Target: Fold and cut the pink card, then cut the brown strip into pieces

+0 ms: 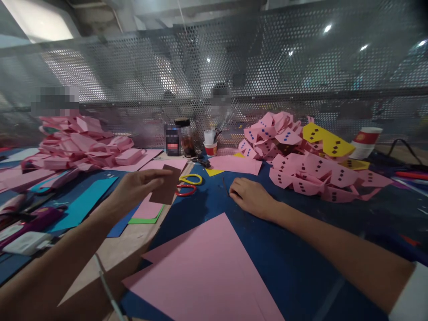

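Note:
My left hand pinches a brown piece of card between thumb and fingers, raised over the table's left part. Just beyond the card lie scissors with one yellow and one red handle loop. My right hand rests on the blue table mat with its fingers curled in. A thin dark strip stands at its fingertips; whether they grip it cannot be made out. Nearest to me, large pink paper sheets lie overlapping on the mat.
Folded pink paper pieces are heaped at left. Pink pieces with dark squares and a yellow one are piled at right. A paper cup, a lidded jar and stacked cups stand before a perforated metal screen.

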{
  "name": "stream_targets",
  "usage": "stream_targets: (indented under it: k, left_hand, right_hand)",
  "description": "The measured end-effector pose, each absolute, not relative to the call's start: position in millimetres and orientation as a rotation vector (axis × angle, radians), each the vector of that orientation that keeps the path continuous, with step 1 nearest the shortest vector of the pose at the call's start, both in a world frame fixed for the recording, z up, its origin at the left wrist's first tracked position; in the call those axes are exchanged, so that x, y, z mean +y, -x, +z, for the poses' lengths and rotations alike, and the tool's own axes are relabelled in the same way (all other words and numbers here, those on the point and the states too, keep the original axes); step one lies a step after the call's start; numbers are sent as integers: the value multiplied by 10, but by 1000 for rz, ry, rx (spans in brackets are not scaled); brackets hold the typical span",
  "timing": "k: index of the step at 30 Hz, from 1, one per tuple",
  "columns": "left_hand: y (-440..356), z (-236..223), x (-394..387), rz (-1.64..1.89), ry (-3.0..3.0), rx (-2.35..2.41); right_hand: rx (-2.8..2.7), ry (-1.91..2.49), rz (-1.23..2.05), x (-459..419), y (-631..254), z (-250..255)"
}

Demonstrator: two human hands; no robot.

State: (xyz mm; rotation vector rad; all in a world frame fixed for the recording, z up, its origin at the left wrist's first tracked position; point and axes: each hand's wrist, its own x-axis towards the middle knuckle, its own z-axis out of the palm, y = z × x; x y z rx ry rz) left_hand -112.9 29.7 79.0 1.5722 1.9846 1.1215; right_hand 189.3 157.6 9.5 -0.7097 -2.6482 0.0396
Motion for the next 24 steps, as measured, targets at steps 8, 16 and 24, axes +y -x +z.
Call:
stream_targets:
  k: [8,16,24]
  left_hand:
    - [1026,524,628,1533,-1299,1536]
    - [1212,310,649,1625,-1297,1495]
    - [1295,242,654,1430,-1437,1760]
  right_hand:
    - [-2714,741,165,1599,-1894,218]
    - [-2788,687,165,1641,-1814,661]
    - [-2748,667,200,1728,-1818,1004]
